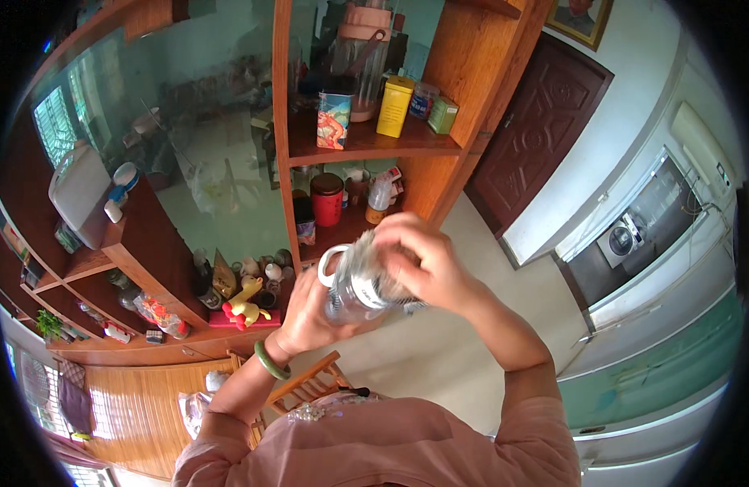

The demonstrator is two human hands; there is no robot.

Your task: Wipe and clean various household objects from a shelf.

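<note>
In front of my chest, my left hand (307, 315) is wrapped round a clear bottle (352, 305) with a white ring handle (329, 264) and dark print on its side. The bottle is tilted. My right hand (425, 258) presses a greyish cloth (360, 261) over the bottle's upper part. The right fingers are bent round the cloth and partly blurred. The cloth and fingers hide the bottle's top. A green bangle (271, 360) circles my left wrist.
Behind my hands stands a wooden shelf unit (374, 152) with a yellow tin (396, 107), a red canister (327, 200) and a large jug (365, 61). Left of my hands is a yellow animal figurine (246, 304). A wooden chair (309, 381) stands below my left forearm.
</note>
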